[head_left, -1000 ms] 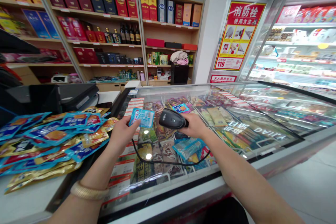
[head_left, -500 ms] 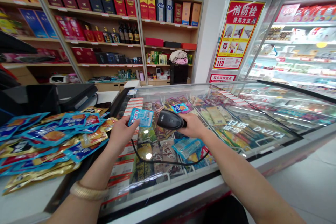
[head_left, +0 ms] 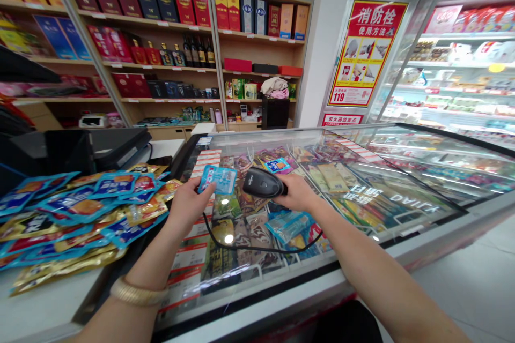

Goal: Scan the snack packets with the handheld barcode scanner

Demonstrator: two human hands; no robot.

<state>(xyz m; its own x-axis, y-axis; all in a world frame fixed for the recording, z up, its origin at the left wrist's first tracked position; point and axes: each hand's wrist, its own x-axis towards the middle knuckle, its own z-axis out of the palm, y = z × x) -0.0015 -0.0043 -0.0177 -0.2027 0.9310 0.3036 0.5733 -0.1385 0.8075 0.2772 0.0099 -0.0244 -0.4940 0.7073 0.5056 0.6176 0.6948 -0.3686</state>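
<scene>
My left hand (head_left: 190,201) pinches a small light-blue snack packet (head_left: 219,179) by its left edge, with the printed back facing up. A black barcode scanner (head_left: 263,182) is gripped in my right hand (head_left: 295,193), its head turned left toward the packet with a small gap between them. The scanner's black cable (head_left: 261,249) loops down across the freezer's glass top (head_left: 245,144). Another blue packet (head_left: 277,165) lies on the glass just beyond the scanner. To the left, a heap of blue and gold snack packets (head_left: 84,203) covers part of the white counter (head_left: 48,311).
Beneath the glass are many wrapped ice creams (head_left: 330,177). A black checkout machine (head_left: 112,144) stands behind the packet heap. Shelves (head_left: 161,67) with boxes and bottles line the back wall. A red fire hydrant poster (head_left: 366,53) and a lit refrigerated display (head_left: 458,75) are at the right.
The view has shifted very slightly. Both hands, the packet and the scanner keep nearly the same positions.
</scene>
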